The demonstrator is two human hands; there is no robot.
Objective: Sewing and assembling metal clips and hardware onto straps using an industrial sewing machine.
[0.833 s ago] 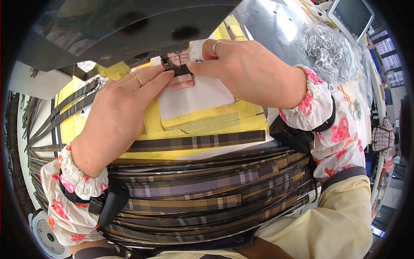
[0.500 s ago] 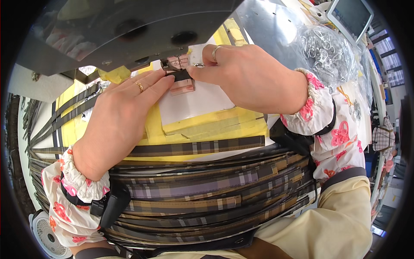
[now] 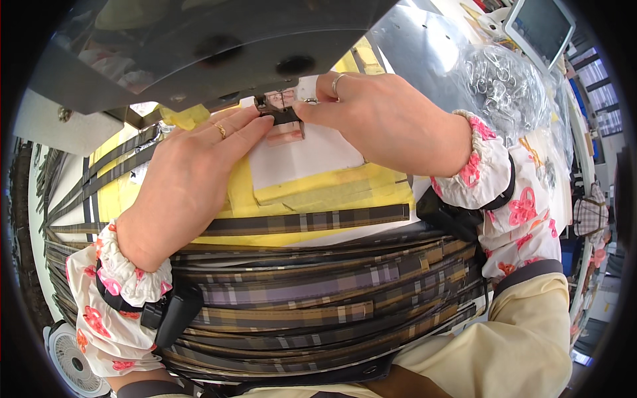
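Observation:
Beneath the dark head of a machine [image 3: 219, 50], which looks like a sewing machine, a short piece of black strap [image 3: 285, 117] lies over a pinkish clear plate [image 3: 286, 134]. My left hand [image 3: 189, 159] comes from the left with its fingers stretched out side by side, the tips on the strap's left end; its thumb is hidden. At the strap's right end my right hand [image 3: 385, 116] is closed, thumb against bent fingers, around a small shiny metal fitting [image 3: 310, 101]. Only a curved bit of that fitting shows. The machine head partly covers the strap's far side.
Many plaid straps [image 3: 298, 285] lie in rows across my front, more [image 3: 123, 162] at the left. Yellow tape [image 3: 318, 186] borders a white sheet [image 3: 285, 169]. A clear bag of metal hooks [image 3: 501, 86] sits back right, near a tablet-like screen [image 3: 541, 30]. A fan [image 3: 73, 361] stands lower left.
The machine head, plate and left hand appear slightly farther right and lower in the picture, as the view shifts a little. Both hands keep their places at the strap.

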